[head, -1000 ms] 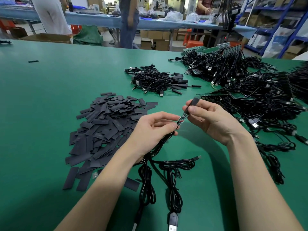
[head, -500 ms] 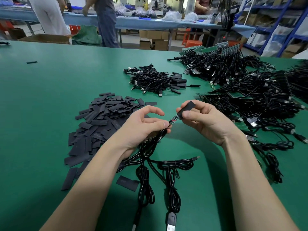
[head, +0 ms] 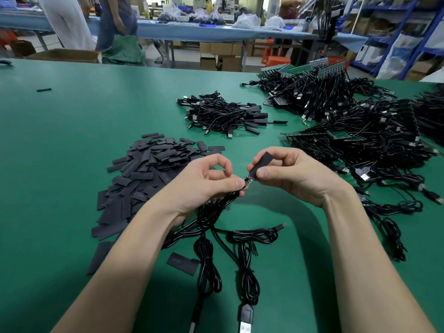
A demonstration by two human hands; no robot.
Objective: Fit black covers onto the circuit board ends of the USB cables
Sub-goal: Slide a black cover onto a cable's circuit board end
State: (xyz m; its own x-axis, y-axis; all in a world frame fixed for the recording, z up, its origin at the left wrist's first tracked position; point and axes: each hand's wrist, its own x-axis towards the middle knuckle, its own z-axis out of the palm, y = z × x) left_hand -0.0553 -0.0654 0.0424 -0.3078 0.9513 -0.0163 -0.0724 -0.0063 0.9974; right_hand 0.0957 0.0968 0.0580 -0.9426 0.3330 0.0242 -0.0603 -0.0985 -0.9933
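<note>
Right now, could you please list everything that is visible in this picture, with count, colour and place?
table: one, green, fills the foreground.
loose covers: one big pile, black, left of the hands.
held cover: one, black, between the right fingers, partly over the board.
circuit board end: one, small, greenish, between the two hands.
held cables: a few, black, hanging from the left hand to the near edge.
small cable pile: one, black, centre, already covered as far as I can tell.
large cable heap: one, black with green boards, right side.
far table: one, blue, background, with people standing beside it.
left hand: pinches the cable at the board.
right hand: pinches the cover.
</note>
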